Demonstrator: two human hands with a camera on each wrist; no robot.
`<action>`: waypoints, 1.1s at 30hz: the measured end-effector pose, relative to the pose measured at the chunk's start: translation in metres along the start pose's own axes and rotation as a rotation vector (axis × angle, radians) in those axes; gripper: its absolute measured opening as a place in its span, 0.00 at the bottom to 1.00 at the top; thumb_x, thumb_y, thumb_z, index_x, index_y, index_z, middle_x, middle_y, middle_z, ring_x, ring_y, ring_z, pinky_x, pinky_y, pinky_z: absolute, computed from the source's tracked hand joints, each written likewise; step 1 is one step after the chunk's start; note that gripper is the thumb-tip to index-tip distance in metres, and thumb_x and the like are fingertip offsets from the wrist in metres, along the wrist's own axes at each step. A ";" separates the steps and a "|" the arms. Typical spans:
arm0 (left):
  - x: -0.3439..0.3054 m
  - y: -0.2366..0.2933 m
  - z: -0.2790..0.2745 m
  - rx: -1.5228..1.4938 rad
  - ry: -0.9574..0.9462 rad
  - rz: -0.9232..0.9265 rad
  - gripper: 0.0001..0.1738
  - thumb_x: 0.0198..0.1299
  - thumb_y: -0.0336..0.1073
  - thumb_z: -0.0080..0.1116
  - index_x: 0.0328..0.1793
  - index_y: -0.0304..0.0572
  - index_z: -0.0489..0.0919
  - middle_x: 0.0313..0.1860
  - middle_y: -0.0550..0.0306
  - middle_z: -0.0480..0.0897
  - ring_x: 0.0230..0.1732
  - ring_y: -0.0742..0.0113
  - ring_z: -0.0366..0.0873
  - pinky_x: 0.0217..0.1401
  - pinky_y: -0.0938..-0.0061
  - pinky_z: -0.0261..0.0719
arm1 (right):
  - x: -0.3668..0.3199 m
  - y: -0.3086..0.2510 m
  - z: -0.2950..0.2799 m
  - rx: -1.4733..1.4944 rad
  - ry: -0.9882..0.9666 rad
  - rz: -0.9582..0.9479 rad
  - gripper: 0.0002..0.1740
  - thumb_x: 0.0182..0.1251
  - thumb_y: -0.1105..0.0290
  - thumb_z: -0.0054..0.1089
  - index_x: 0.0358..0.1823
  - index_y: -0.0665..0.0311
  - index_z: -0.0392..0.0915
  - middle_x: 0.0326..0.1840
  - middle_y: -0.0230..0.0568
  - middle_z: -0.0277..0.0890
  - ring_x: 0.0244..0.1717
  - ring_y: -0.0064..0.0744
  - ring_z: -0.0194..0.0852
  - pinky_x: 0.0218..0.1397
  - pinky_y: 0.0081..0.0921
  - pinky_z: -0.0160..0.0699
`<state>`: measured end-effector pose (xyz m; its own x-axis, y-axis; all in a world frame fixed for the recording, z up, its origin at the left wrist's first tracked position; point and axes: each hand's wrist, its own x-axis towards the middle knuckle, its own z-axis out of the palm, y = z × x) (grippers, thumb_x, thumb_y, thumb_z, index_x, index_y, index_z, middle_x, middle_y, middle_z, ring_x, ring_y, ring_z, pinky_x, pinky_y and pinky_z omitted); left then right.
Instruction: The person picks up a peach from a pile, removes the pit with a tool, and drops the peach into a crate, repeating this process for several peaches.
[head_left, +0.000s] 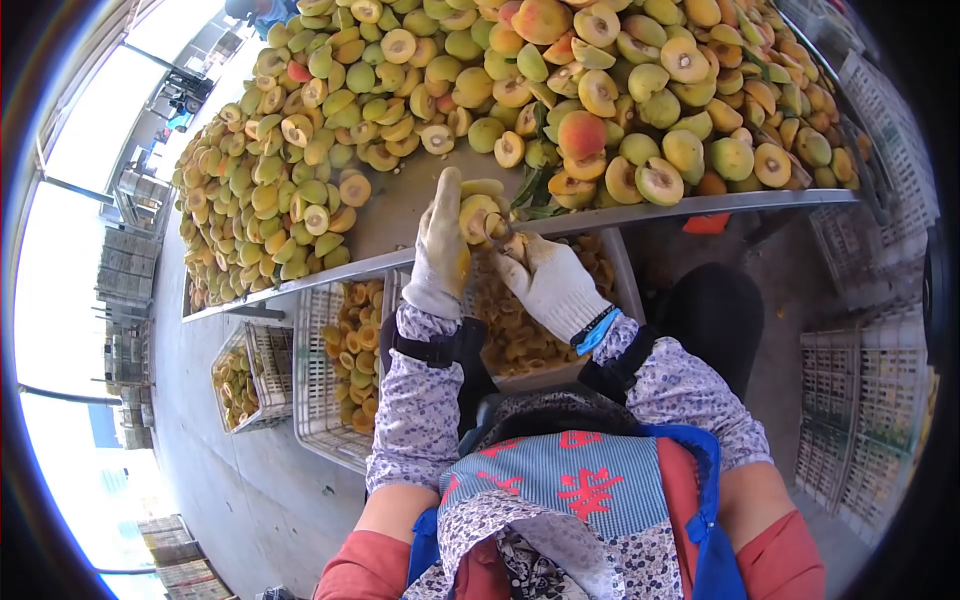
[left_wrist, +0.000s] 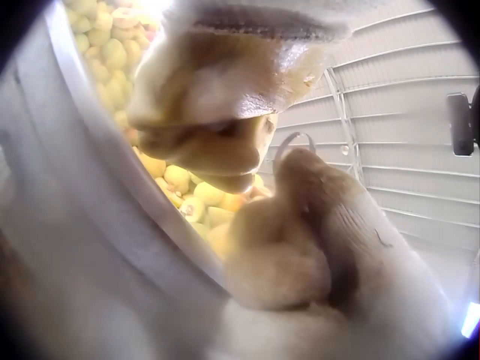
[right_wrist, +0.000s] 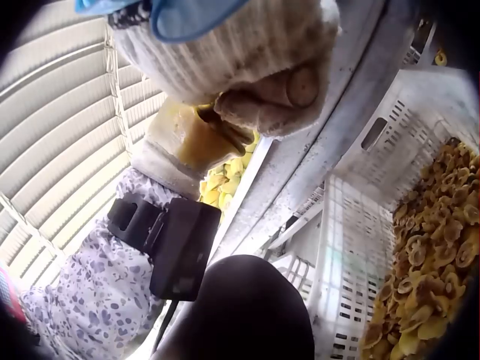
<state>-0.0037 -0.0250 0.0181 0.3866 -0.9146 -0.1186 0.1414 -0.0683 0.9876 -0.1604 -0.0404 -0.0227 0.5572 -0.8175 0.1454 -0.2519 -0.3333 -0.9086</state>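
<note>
1. Left hand (head_left: 443,245): gloved, fingers and thumb curled round one fruit (head_left: 478,215), cut face turned toward my right hand. I hold it at the front edge of the table (head_left: 400,220), lifted off the surface so both hands can get at it.
2. Right hand (head_left: 548,283): gloved, fingers curled tight round a small loop tool (left_wrist: 289,146). The thin metal loop sticks up past my fingertips, right at the fruit.
3. The left wrist view is blurred, so I can't tell whether the loop touches the flesh or sits just beside it.
4. My hands meet over the table's front rim, directly above the crate (right_wrist: 349,247) underneath, which is full of orange halves. My read is that this position means anything let go drops into the crate, not onto the floor.
5. The heap (head_left: 560,90) of whole and halved fruit lies across the far side of the table, near either hand, so a short reach is enough.
6. Floor crates (head_left: 262,375) to my left are partly filled with fruit. Stacked crates (head_left: 860,400) stand to my right, well apart from my hands.
</note>
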 end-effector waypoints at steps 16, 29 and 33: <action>-0.023 -0.028 0.010 -0.146 0.049 0.060 0.37 0.76 0.66 0.38 0.38 0.37 0.79 0.30 0.47 0.81 0.32 0.59 0.78 0.41 0.68 0.78 | -0.011 0.014 0.022 0.247 -0.175 0.110 0.16 0.74 0.62 0.58 0.44 0.72 0.77 0.35 0.58 0.82 0.40 0.55 0.83 0.45 0.38 0.80; -0.036 -0.026 0.018 -0.411 0.153 0.052 0.36 0.76 0.66 0.39 0.38 0.39 0.78 0.32 0.45 0.82 0.32 0.56 0.79 0.40 0.66 0.79 | -0.021 0.010 0.040 0.197 -0.072 0.096 0.21 0.71 0.55 0.59 0.52 0.67 0.75 0.42 0.63 0.82 0.47 0.67 0.80 0.47 0.46 0.81; -0.039 -0.025 0.019 -0.400 0.146 0.076 0.37 0.76 0.65 0.37 0.37 0.37 0.78 0.31 0.44 0.82 0.32 0.57 0.78 0.40 0.67 0.79 | -0.023 0.010 0.040 0.213 -0.073 0.081 0.20 0.71 0.56 0.58 0.52 0.67 0.76 0.41 0.62 0.82 0.47 0.66 0.80 0.47 0.46 0.81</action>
<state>-0.0399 0.0048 0.0001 0.5300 -0.8433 -0.0888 0.4384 0.1829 0.8800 -0.1437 -0.0061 -0.0511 0.5996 -0.7989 0.0465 -0.1305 -0.1549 -0.9793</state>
